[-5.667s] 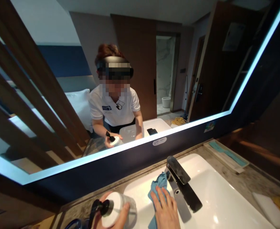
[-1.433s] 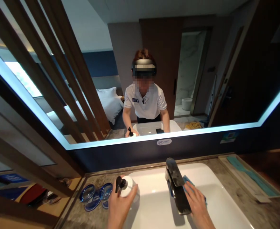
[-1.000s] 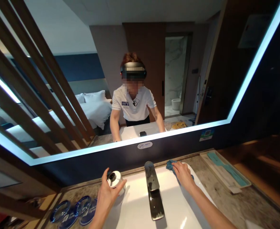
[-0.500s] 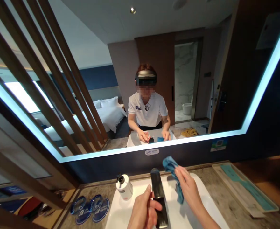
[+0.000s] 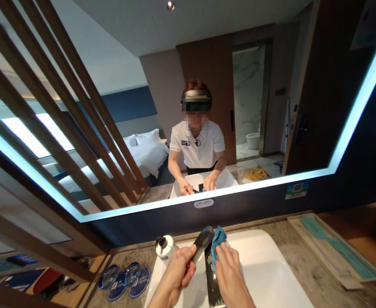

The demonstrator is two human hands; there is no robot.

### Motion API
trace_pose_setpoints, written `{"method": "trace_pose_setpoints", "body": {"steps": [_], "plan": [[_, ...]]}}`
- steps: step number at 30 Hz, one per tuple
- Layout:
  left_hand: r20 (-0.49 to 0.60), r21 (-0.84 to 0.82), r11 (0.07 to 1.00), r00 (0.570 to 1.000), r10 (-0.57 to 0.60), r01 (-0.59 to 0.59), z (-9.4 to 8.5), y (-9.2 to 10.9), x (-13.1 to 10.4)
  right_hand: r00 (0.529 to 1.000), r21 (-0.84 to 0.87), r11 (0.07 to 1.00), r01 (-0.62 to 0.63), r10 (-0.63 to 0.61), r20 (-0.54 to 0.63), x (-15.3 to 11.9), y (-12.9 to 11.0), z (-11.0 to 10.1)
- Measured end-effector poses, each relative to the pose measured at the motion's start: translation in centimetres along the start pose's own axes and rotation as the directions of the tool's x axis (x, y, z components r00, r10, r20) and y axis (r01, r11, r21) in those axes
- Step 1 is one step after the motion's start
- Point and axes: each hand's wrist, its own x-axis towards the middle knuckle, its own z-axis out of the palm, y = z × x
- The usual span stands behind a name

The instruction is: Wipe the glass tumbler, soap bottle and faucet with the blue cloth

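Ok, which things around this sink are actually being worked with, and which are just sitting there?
In use:
- left hand lifting the dark metal tap lever
- right hand pressing the blue cleaning cloth against it

Lying about:
- white pump bottle
- round blue coasters
- long tray with teal strip

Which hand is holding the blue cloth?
The right hand presses the blue cloth against the faucet. The left hand grips the faucet's lifted handle instead.

Both forearms reach forward side by side. The left hand [image 5: 178, 269] is curled closed, thumb on top, fingers wrapped underneath. The right hand [image 5: 229, 273] lies palm down, fingers extended together, seemingly pressing; its fingertips are partly hidden.
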Motion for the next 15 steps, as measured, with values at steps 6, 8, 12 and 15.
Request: {"method": "trace_pose_setpoints", "body": {"steps": [6, 8, 12, 15], "plan": [[-0.039, 0.062, 0.997, 0.998, -0.047, 0.050, 0.6, 0.6, -0.4, 0.931, -0.236, 0.908, 0.347, -0.303, 0.203, 0.0, -3.1, -2.9], [-0.072, 0.110, 0.992, 0.996, -0.055, 0.063, 0.5, 0.9, -0.5, 0.936, -0.204, 0.916, 0.346, -0.323, 0.136, -0.9, -3.3, -2.9], [-0.203, 0.177, 0.979, 0.977, -0.066, 0.103, 0.3, 1.6, -0.5, 0.819, -0.116, 0.815, 0.567, -0.574, -0.027, -2.3, -2.7, -3.2], [-0.249, 0.196, 0.976, 0.967, -0.044, 0.095, 0.6, 2.1, -0.7, 0.899, -0.079, 0.907, 0.414, -0.394, 0.189, -0.9, -4.2, -4.3]]}}
